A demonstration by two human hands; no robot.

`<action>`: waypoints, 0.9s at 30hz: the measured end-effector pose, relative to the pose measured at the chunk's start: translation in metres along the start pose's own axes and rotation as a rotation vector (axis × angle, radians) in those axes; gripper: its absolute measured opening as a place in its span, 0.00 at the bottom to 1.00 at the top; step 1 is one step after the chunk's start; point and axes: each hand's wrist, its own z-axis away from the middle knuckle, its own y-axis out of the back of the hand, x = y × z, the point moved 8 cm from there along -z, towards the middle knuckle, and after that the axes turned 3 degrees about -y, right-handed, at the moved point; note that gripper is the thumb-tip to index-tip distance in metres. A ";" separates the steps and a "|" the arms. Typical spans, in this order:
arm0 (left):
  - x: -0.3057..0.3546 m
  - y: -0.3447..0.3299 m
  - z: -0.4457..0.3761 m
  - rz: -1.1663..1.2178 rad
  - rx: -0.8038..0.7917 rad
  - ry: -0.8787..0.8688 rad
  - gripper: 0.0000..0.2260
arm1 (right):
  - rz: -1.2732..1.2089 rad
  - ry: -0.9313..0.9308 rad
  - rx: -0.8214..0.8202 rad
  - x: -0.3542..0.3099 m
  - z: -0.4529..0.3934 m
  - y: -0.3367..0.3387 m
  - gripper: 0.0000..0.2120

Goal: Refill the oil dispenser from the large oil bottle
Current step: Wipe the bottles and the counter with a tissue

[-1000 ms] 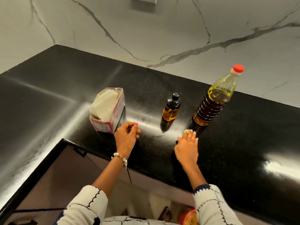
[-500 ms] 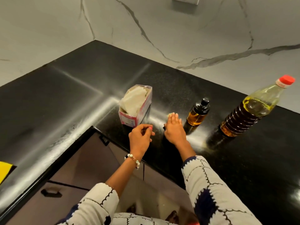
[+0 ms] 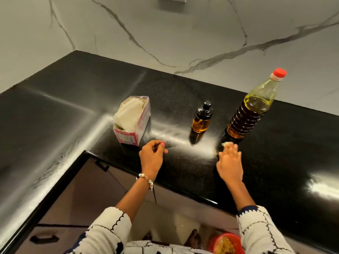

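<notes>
The small dark oil dispenser [image 3: 201,119], capped and partly filled with amber oil, stands on the black counter [image 3: 275,153]. To its right stands the large ribbed oil bottle [image 3: 250,112] with its red cap on. My right hand [image 3: 230,163] lies flat on the counter just in front of the large bottle, its straight fingers pressing a small pale wad of tissue [image 3: 227,143]. My left hand [image 3: 151,158] rests at the counter's front edge, left of the dispenser. Its fingers are curled against the thumb, with nothing visible in them.
An open pink tissue box [image 3: 132,120] stands left of the dispenser, near the counter's inner corner. Marble wall runs behind. Cabinet doors lie below the counter edge, and a red bin [image 3: 225,244] sits on the floor by my feet.
My right hand has slid with the tissue from in front of the dispenser's left side to the right, ending in front of the large bottle. The left hand stayed put.
</notes>
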 end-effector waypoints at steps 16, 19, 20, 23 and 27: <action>0.020 -0.057 0.019 0.033 -0.152 -0.033 0.03 | -0.154 0.377 -0.050 0.030 0.066 -0.004 0.26; 0.022 -0.065 0.025 0.016 -0.183 -0.035 0.03 | -0.125 -0.023 0.073 0.098 0.057 0.015 0.23; 0.023 -0.068 0.027 0.016 -0.193 -0.042 0.02 | -0.078 -0.157 0.120 0.105 0.058 0.020 0.24; 0.026 -0.075 0.032 -0.004 -0.226 -0.061 0.02 | -0.049 -0.445 0.152 0.075 0.067 0.019 0.26; 0.033 -0.079 0.037 -0.055 -0.225 -0.128 0.03 | -0.080 0.043 0.040 -0.053 0.068 -0.011 0.24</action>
